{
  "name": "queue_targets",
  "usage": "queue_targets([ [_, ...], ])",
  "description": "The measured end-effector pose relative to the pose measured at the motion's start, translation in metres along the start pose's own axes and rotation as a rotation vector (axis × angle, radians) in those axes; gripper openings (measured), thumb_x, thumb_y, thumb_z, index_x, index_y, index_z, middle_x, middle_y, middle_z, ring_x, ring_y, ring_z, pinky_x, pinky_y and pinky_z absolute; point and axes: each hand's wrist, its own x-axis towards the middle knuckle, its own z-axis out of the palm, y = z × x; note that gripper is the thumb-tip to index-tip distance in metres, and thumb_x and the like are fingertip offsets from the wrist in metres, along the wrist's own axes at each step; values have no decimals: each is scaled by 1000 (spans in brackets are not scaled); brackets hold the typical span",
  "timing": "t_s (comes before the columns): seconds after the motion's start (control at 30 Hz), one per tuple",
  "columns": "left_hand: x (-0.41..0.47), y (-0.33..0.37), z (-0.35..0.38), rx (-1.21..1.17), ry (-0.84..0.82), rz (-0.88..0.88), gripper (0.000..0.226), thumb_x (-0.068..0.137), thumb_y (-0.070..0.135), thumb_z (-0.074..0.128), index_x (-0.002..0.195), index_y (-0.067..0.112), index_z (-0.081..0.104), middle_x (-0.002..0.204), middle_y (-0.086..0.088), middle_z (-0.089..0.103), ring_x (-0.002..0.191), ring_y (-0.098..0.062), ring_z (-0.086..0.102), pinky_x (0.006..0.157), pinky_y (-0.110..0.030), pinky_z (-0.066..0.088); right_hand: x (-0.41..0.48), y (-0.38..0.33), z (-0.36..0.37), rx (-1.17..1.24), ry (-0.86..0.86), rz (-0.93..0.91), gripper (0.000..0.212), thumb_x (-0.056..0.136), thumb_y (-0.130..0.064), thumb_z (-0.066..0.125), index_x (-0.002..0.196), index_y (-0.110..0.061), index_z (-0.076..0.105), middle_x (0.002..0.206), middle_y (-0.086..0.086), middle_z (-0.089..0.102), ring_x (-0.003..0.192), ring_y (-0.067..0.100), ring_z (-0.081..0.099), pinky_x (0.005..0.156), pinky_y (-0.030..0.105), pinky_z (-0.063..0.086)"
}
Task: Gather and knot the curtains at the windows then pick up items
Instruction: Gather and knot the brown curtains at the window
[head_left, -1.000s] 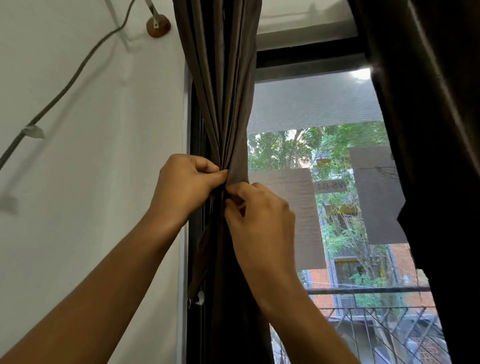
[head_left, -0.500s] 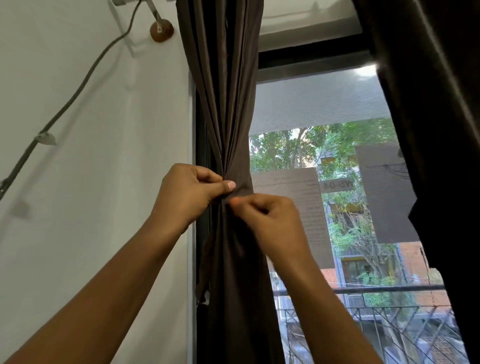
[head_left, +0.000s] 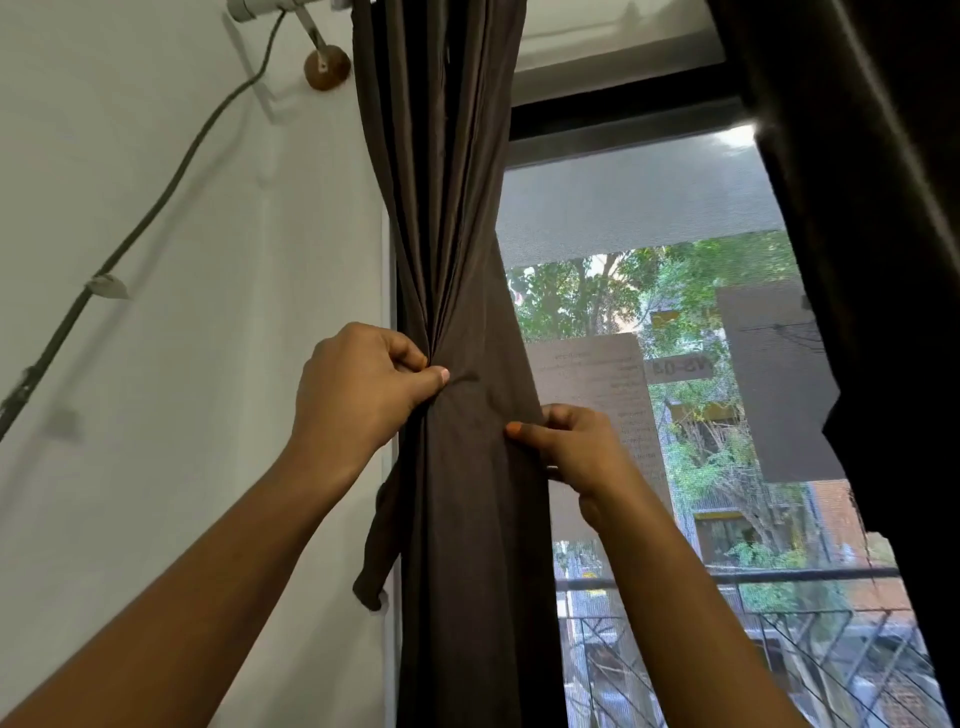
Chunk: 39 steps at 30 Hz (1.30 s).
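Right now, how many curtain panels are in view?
2. The left curtain hangs at the window's left edge, gathered and pinched by the left hand and the right hand. The right curtain hangs along the right edge. Others may lie outside the frame.

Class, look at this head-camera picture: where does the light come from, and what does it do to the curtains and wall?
Head view: daylight enters through the window, backlighting the scene; the right curtain goes nearly black, the gathered curtain keeps its folds; glare burns out the window's top right; the cable throws a soft shadow on the wall.
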Motion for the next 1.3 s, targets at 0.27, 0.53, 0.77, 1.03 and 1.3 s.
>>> queue_targets([
  [0.27, -5, 17, 7, -78, 19, 34, 15, 77, 34, 77, 71, 27, 65, 65, 8, 64, 67, -9, 63, 72, -28, 52, -73, -40, 15, -644, 501, -604, 7, 85, -29, 63, 89, -23, 65, 82, -7, 66, 65, 16, 59, 62, 30, 42],
  [0.53, -7, 14, 4, -432, -93, -86, 12, 75, 33, 77, 79, 22, 75, 75, 2, 73, 71, -10, 70, 83, -39, 59, -70, -29, 52, -889, 608, -755, 10, 74, -15, 73, 76, -21, 65, 65, -4, 55, 47, 17, 47, 59, 27, 30],
  [0.77, -8, 8, 11, -409, -120, -65, 7, 78, 39, 72, 74, 34, 73, 72, 8, 73, 70, -5, 70, 83, -37, 58, -58, -20, 54, -705, 599, -831, 11, 76, -13, 66, 82, -21, 72, 64, -5, 58, 46, 15, 49, 56, 25, 35],
  [1.03, -4, -1, 9, -258, -111, -15, 13, 78, 35, 75, 78, 22, 75, 75, 4, 72, 75, -8, 69, 80, -32, 57, -46, -16, 33, -262, 108, -593, 22, 89, -35, 60, 84, -20, 75, 73, -1, 67, 68, 12, 61, 66, 37, 50],
  [1.3, -2, -9, -9, -325, -108, -86, 6, 78, 27, 75, 78, 22, 73, 79, -1, 73, 76, -14, 71, 81, -34, 58, 31, 15, 32, 242, -332, 209, 54, 80, -52, 65, 123, -19, 60, 122, 2, 63, 118, 22, 54, 100, 40, 41],
])
